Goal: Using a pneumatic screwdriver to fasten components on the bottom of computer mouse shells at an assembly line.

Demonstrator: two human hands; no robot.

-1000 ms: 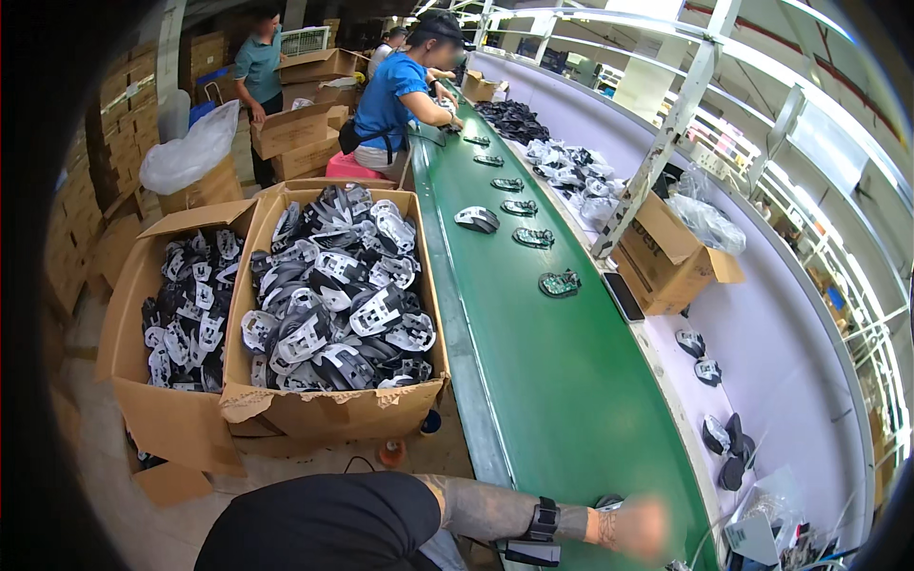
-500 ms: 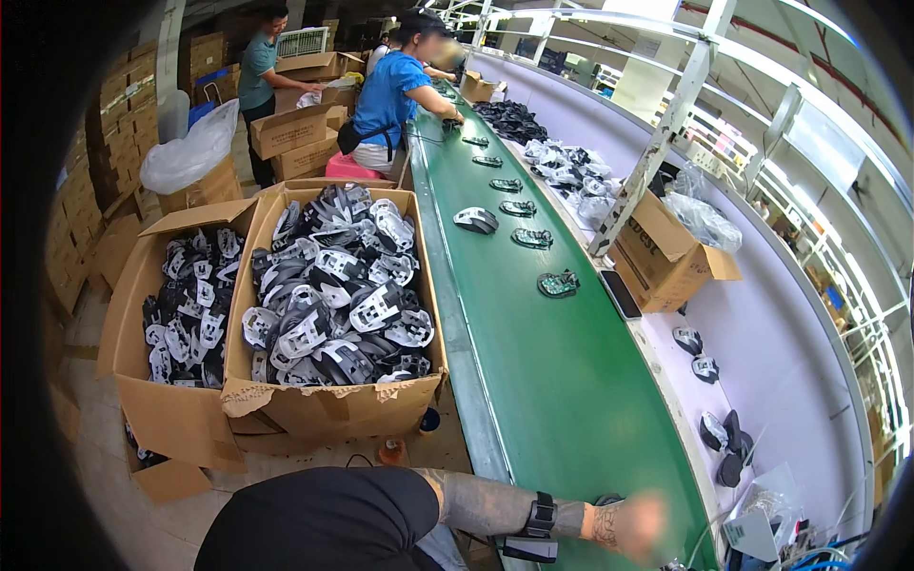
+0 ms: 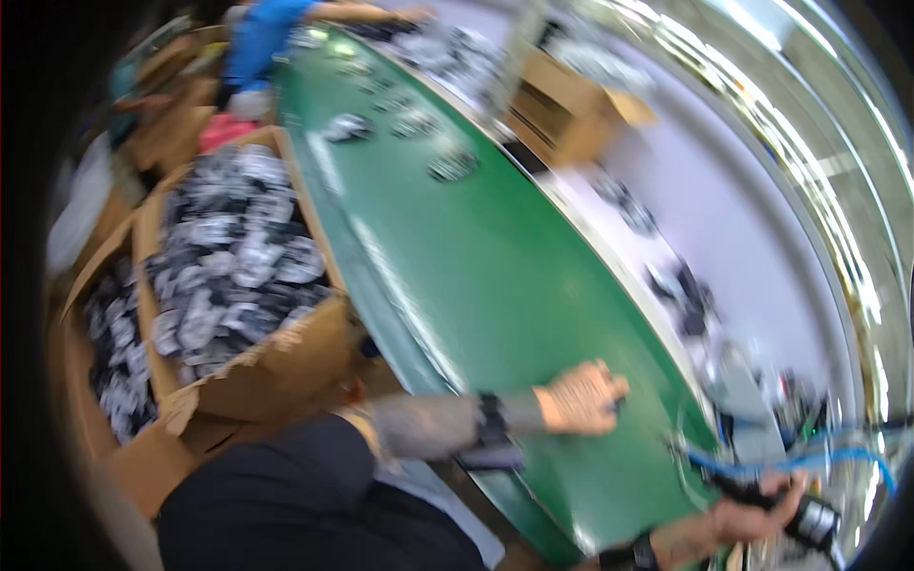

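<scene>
Over the green belt, my left hand [image 3: 581, 398] is closed, with a bit of something dark at its fingertips that is too small and blurred to name. At the lower right, my right hand [image 3: 752, 519] grips a black cylindrical tool that looks like a power screwdriver [image 3: 816, 521]. A blue hose [image 3: 790, 465] runs just above it. Farther up the belt lie a grey-and-white computer mouse shell [image 3: 349, 127] and several mouse bases with green circuit boards, the nearest base [image 3: 452, 166] being well beyond my left hand.
The green conveyor belt [image 3: 476, 266] runs away from me. Left of it stand two cardboard boxes, the nearer-belt box [image 3: 276, 366] heaped with mouse shells. A cardboard carton [image 3: 562, 109] and loose mouse parts [image 3: 685, 295] sit along the right ledge. A person in blue [image 3: 262, 43] works at the far end.
The view has swung, blurring the picture. My left hand has come up and left in the view. My right hand has come into view at the lower right, holding the tool.
</scene>
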